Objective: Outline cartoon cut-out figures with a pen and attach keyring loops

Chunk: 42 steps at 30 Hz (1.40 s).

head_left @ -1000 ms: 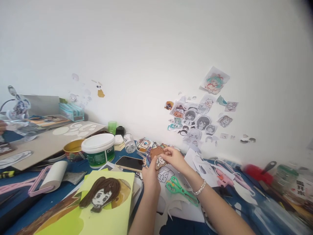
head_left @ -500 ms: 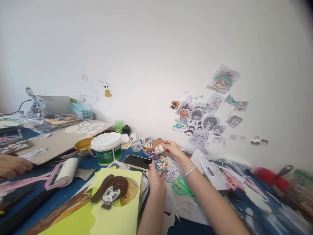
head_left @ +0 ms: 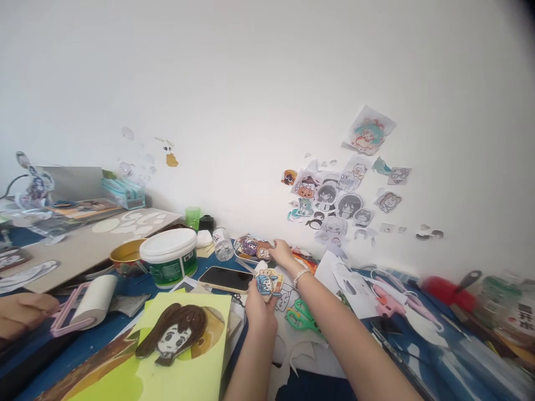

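My left hand (head_left: pixel 259 312) is closed around a cartoon cutout (head_left: pixel 271 285) with blue hair, held upright over the desk. Farther off, my right hand (head_left: pixel 285 255), wearing a bracelet, pinches the edge of a brown cartoon cutout (head_left: pixel 264 252). That piece lies at a small heap of cutouts (head_left: pixel 248 245) in what looks like a shallow dish near the wall. Just below my right forearm are green scissors (head_left: pixel 304 317) on paper sheets. A black-screened phone (head_left: pixel 226 279) rests left of my left hand.
Yellow-green paper (head_left: pixel 196 365) bears a brown-haired cutout (head_left: pixel 173 334). Behind it stand a white-lidded tub (head_left: pixel 168 259), a gold tin (head_left: pixel 129 256) and a clear bottle (head_left: pixel 223 244). Another person's hand (head_left: pixel 27 316) is beside a pink-handled roller (head_left: pixel 95 301). Drawings (head_left: pixel 350 206) cover the wall.
My right hand has carried the brown cutout away from my left hand, back and down to the heap. My left hand still holds the blue-haired cutout. The view has turned slightly right.
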{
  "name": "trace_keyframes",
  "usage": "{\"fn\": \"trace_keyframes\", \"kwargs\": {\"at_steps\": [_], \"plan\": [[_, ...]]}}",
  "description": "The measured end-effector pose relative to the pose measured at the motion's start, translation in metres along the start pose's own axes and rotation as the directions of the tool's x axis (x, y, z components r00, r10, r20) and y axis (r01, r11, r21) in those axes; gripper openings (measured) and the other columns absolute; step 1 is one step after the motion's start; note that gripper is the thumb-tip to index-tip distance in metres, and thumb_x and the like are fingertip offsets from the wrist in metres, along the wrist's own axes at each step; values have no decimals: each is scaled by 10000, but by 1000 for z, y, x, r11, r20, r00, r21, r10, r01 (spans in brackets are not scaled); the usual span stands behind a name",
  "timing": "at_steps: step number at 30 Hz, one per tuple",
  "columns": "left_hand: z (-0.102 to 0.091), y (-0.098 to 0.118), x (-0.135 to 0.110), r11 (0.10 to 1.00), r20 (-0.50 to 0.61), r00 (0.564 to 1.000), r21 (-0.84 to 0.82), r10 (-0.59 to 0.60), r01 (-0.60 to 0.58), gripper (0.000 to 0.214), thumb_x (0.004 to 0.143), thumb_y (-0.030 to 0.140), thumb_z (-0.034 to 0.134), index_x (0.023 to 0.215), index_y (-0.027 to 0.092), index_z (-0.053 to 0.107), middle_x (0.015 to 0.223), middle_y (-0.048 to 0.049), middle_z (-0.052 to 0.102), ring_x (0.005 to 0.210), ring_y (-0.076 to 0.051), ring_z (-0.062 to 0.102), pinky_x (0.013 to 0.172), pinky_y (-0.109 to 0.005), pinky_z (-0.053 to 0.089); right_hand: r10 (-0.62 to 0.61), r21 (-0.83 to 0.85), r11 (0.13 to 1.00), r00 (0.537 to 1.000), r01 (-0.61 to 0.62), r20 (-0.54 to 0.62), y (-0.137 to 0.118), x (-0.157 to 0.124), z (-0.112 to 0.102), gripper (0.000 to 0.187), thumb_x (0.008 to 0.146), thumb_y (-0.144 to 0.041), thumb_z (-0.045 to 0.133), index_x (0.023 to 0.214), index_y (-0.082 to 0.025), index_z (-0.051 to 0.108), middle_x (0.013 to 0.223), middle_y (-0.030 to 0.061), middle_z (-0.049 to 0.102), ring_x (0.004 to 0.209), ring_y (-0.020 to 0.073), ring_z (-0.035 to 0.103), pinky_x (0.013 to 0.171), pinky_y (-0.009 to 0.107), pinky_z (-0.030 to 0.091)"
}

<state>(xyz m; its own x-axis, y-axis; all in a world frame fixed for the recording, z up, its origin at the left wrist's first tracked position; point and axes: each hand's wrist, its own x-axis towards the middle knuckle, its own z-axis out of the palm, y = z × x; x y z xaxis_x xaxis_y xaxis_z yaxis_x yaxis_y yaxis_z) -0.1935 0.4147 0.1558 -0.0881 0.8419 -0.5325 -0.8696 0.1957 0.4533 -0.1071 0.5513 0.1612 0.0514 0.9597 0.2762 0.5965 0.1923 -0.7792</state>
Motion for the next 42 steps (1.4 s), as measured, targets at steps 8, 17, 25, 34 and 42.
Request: {"fn": "trace_keyframes", "kwargs": {"at_steps": [8,17,25,34,42], "plan": [[2,2,-2,1000,11,1000,14,11,-11,305,886,395,542,1082,164,565,987,-35,615,783,-126,596,659,-299,533,-288,-44,947,900,319,328,-19,-30,-31,196,893,-292,632,1037,-166,676,1183,67,621,1081,221,596,930,378,491],[-1,0,-1,997,107,994,70,32,-39,367,877,404,552,1172,186,536,1100,-59,601,881,-160,604,738,-356,544,-377,21,891,712,454,592,-41,-56,-38,124,670,-127,788,761,-186,727,1015,18,679,1014,202,614,935,300,449],[-5,-5,8,988,103,994,147,22,-37,310,864,353,583,1113,169,565,1123,-61,600,930,-169,603,775,-367,545,-115,-79,988,969,135,219,-27,-1,-16,313,942,-315,570,1204,-146,552,1194,91,579,1012,224,608,847,418,537],[-6,-5,4,964,161,986,253,42,-82,308,877,333,568,1140,174,551,1096,-55,603,881,-153,608,732,-341,552,-36,-112,993,999,40,35,-13,-9,-18,291,948,-308,560,1199,-161,559,1215,94,572,1026,218,602,865,418,530],[-2,-20,-10,907,386,922,399,-35,-133,368,891,281,549,1246,204,489,1053,-45,612,772,-116,607,624,-268,547,-36,141,989,999,39,-20,30,-139,-84,292,840,-313,601,1093,-169,616,896,42,658,786,179,626,743,313,510]]}}
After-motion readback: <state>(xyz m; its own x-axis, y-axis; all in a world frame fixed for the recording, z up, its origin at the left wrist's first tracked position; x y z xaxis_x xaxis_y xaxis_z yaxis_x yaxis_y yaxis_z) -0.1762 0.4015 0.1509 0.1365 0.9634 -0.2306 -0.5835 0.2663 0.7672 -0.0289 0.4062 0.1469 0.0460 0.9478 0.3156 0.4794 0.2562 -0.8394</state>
